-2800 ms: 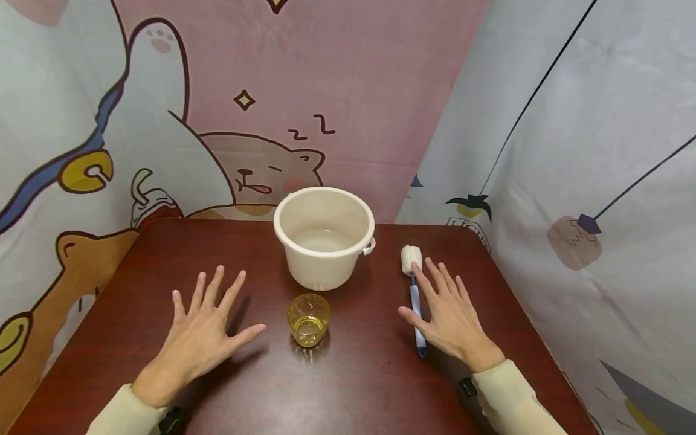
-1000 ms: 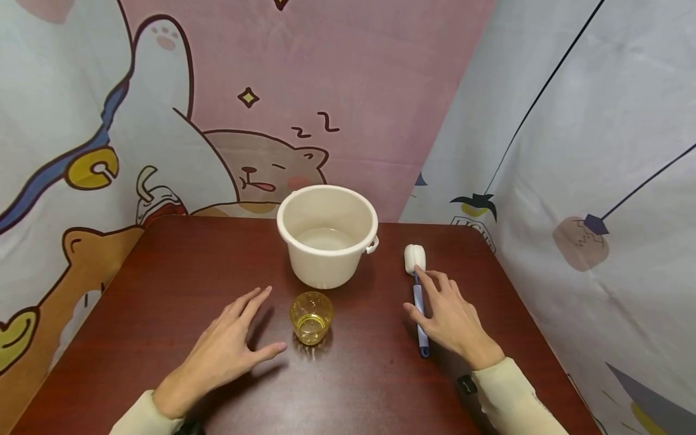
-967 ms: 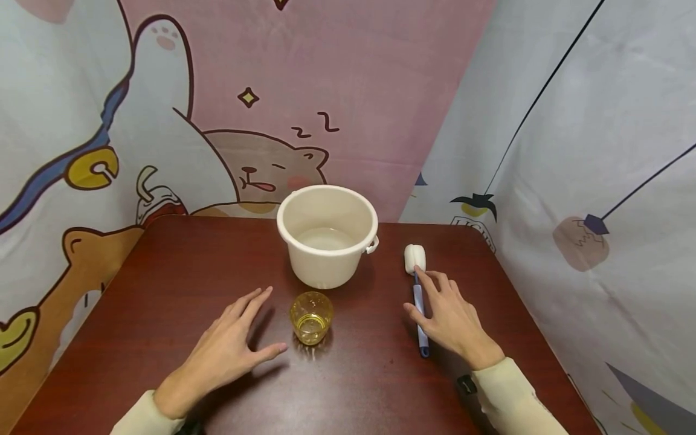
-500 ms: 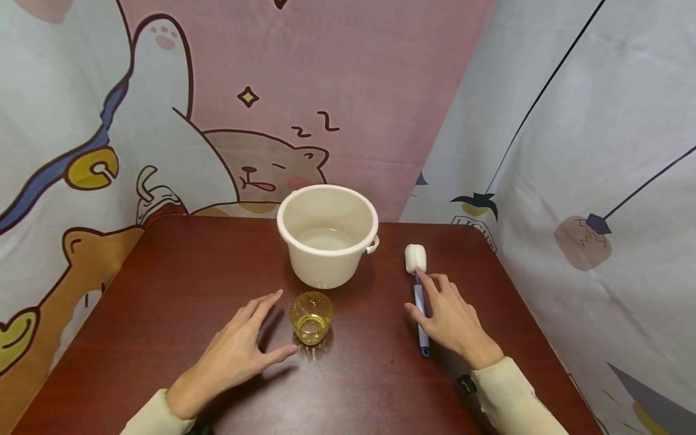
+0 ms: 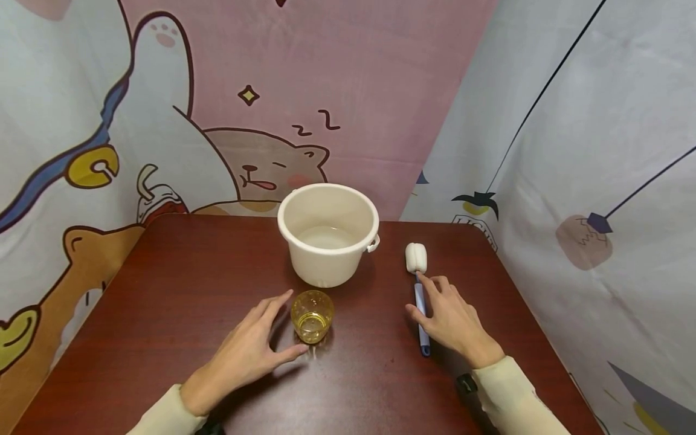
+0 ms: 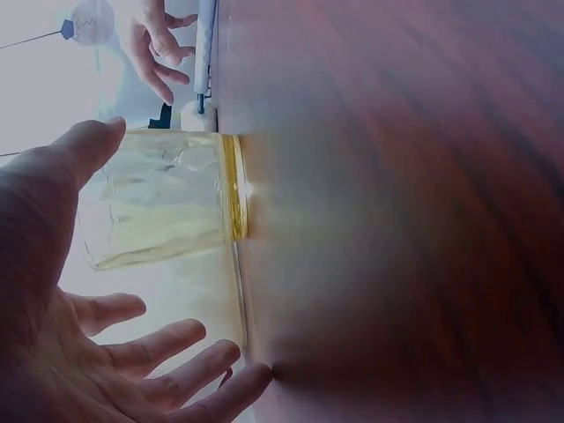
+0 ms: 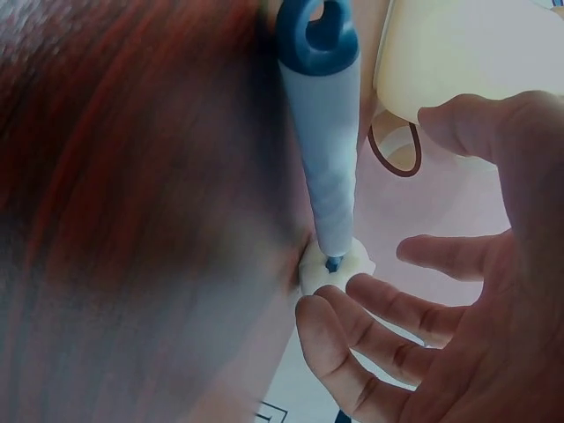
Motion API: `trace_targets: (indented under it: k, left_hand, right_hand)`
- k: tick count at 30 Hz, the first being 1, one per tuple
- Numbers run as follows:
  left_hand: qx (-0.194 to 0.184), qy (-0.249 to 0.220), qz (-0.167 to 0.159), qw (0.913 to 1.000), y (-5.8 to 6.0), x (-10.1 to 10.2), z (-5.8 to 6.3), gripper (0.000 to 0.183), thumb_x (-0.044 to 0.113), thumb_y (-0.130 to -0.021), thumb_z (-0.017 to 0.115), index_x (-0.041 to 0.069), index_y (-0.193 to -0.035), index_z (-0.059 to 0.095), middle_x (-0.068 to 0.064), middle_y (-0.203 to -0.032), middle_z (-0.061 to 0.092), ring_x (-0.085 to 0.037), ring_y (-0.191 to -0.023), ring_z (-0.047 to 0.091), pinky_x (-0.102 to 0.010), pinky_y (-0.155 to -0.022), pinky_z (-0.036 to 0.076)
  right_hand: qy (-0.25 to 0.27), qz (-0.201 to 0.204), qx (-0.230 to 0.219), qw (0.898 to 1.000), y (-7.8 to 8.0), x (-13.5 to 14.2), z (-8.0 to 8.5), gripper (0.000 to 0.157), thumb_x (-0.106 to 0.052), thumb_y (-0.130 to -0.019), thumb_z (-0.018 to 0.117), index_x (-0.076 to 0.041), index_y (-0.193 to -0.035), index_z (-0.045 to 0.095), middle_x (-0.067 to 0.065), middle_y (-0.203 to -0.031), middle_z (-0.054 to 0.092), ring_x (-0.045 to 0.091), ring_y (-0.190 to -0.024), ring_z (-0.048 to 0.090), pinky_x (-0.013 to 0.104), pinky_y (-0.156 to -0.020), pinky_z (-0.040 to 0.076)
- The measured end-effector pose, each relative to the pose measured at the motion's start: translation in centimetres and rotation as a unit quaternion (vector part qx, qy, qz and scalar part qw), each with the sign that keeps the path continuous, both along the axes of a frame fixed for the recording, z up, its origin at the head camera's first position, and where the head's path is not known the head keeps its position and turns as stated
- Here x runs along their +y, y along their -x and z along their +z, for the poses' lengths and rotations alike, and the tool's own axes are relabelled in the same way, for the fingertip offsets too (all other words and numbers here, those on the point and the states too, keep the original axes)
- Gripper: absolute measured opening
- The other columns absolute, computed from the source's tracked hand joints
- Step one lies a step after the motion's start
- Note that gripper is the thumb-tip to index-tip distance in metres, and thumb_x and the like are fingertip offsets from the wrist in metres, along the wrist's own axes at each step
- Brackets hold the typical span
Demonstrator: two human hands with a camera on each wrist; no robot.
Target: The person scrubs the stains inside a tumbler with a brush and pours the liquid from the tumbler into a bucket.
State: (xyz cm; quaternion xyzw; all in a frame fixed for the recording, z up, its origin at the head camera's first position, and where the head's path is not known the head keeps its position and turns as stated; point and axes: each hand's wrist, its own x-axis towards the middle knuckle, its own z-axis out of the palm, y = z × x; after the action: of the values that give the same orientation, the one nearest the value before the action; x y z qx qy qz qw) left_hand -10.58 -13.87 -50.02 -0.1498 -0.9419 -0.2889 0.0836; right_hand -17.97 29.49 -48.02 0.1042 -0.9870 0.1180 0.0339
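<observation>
A yellow-tinted clear glass [image 5: 312, 316] stands upright on the table, its thick amber base showing in the left wrist view. My left hand [image 5: 247, 341] is just left of this glass [image 6: 167, 198], thumb and fingers spread on either side of it, not gripping. On the right lies a sponge brush with a white head [image 5: 415, 258] and a pale blue handle [image 5: 421, 314]. Over that handle hovers my right hand [image 5: 451, 317], fingers loosely bent and apart. In the right wrist view the handle [image 7: 324, 150] passes beside the fingers [image 7: 388, 326], with nothing held.
A cream plastic bucket [image 5: 326, 266] stands behind the glass, a little clear liquid at its bottom and a handle lug on its right. The dark red wooden table [image 5: 217, 260] meets cartoon-printed cloth [image 5: 348, 78] at the back and sides.
My left hand has moved right, from well left of the glass to right beside it, its fingers coming closer together. My right hand's fingers have bent and lowered toward the brush handle.
</observation>
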Motion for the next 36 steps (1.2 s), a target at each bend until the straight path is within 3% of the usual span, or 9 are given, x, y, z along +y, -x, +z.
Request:
trace_targets:
  k: [16,29,36]
  left_hand:
    - [-0.009,-0.065,-0.014,0.9978,0.5,1.5,0.4,0.112,0.054,-0.087,0.103,0.018,-0.177,0.047,-0.011,-0.16,0.069,-0.037,-0.148,0.07,-0.064,-0.119,0.06]
    - [0.001,-0.085,-0.022,0.9961,0.8,2.2,0.3,0.112,0.046,-0.086,0.106,0.011,-0.175,0.048,-0.016,-0.159,0.07,-0.033,-0.135,0.077,-0.057,-0.113,0.065]
    - [-0.001,-0.092,-0.023,0.9955,1.0,2.5,0.3,0.111,0.043,-0.086,0.107,0.011,-0.175,0.048,-0.016,-0.162,0.068,-0.034,-0.143,0.074,-0.056,-0.116,0.063]
  right_hand:
    - [0.008,-0.001,-0.016,1.0,0.0,-0.1,0.3,0.091,-0.053,-0.104,0.085,-0.012,-0.176,0.048,0.03,-0.152,0.061,0.038,-0.109,0.071,0.056,-0.073,0.067]
    - [0.014,-0.004,-0.033,0.999,0.1,-0.1,0.2,0.094,-0.051,-0.102,0.087,-0.013,-0.177,0.046,0.029,-0.15,0.062,0.031,-0.095,0.07,0.052,-0.07,0.063]
    - [0.015,-0.007,-0.048,0.999,0.0,-0.3,0.1,0.098,-0.05,-0.103,0.088,-0.001,-0.176,0.044,0.028,-0.145,0.061,0.027,-0.089,0.067,0.048,-0.072,0.063]
